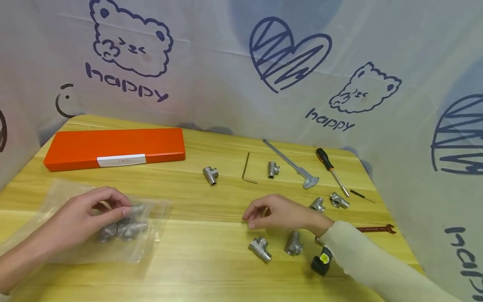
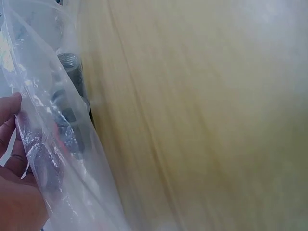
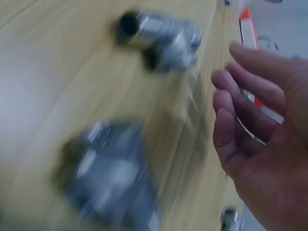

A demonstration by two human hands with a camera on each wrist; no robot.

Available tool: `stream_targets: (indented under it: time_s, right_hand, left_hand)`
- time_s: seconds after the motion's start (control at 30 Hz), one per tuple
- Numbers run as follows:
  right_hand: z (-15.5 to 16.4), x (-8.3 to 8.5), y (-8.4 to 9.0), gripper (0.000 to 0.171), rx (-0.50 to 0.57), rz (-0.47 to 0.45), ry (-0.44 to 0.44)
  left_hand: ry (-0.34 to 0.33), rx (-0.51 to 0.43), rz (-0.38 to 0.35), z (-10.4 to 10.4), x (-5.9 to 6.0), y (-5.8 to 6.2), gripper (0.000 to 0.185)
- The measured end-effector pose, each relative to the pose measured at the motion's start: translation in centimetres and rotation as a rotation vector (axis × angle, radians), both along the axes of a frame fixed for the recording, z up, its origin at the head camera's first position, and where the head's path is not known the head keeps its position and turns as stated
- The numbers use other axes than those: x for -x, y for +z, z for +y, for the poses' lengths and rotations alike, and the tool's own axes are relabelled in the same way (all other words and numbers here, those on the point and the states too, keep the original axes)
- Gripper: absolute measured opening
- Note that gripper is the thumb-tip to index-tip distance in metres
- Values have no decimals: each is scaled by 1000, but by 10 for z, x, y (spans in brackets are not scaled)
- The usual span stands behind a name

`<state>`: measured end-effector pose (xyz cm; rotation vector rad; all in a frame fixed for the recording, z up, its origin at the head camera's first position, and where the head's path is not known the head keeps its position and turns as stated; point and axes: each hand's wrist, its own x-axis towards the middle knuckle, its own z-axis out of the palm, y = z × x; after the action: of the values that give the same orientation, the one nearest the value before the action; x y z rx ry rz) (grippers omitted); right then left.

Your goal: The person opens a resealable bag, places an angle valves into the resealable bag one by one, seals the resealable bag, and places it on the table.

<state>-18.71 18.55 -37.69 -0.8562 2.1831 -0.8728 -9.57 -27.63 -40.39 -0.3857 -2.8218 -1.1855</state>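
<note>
- While the left hand (image 1: 88, 218) rests on the clear plastic bag (image 1: 68, 222) at the left of the bench (image 1: 211, 277), its curled fingers and thumb pinch the film over the metal tee fittings (image 1: 124, 228) inside.
- From the left wrist view, the bag (image 2: 53, 125) is seen lifted against the fingertips (image 2: 12, 108); one threaded fitting end (image 2: 71, 65) shows through the film.
- Over the bench centre, the right hand (image 1: 281, 214) hovers with fingers loosely curled and tips close together; nothing is visibly gripped. The right wrist view shows the fingers (image 3: 240, 110) relaxed and holding nothing.
- Two loose tee fittings lie just in front of the right hand: one (image 1: 260, 248) to the left, one (image 1: 293, 243) to the right. Both appear blurred in the right wrist view.
- Further tee fittings lie on the bench: one (image 1: 210, 174) near the centre, one (image 1: 273, 169) beside the hex key (image 1: 247, 170), two (image 1: 318, 204) (image 1: 338, 200) behind the right wrist.
- At the right rear, a vernier caliper (image 1: 294, 164), a screwdriver (image 1: 331, 170) with a black and orange handle and a thin black tool (image 1: 362, 196) lie near one another.
- A small red-brown spanner (image 1: 377, 228) lies at the right edge.
- An orange case (image 1: 113, 147) with a white label lies at the left rear.
- A black and yellow object (image 1: 322, 261) sits under the right sleeve (image 1: 370, 260).
</note>
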Motion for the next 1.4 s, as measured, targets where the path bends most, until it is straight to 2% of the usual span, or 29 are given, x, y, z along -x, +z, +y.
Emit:
stream_targets:
  time_s: [0.13,0.3,0.43,0.6,0.73,0.83,1.03,1.23,1.4]
  right_hand:
    - [29,-1,-1,24,-30,-79,37]
    - [40,-3,-3,32,-44,-170,103]
    - [39,-2,-5,30,-59,-142,160]
    - [35,-2,-6,25,-88,-99,170]
    - [25,1,-4,23,-79,-31,174]
    - [10,2,-2,24,-43,6,144]
    - [-40,1,1,27,82,-9,27]
    - [-104,-15,-9,26,171,-43,-49]
    - [-144,-28,-20,24,210,-32,-83]
  left_hand:
    - [3,13,-22,0,2,1,9]
    - [3,9,-23,0,2,0,9]
    - [1,1,-13,0,1,0,9]
    - [0,-3,-11,-1,0,-1,10]
    - [5,2,-18,-2,0,-2,9]
    - [9,7,-28,-2,-1,-2,8]
    - [14,13,-39,-2,-1,-3,8]
    - [18,1,-33,0,-2,-4,9]
    - [25,12,-58,2,-3,-3,8]
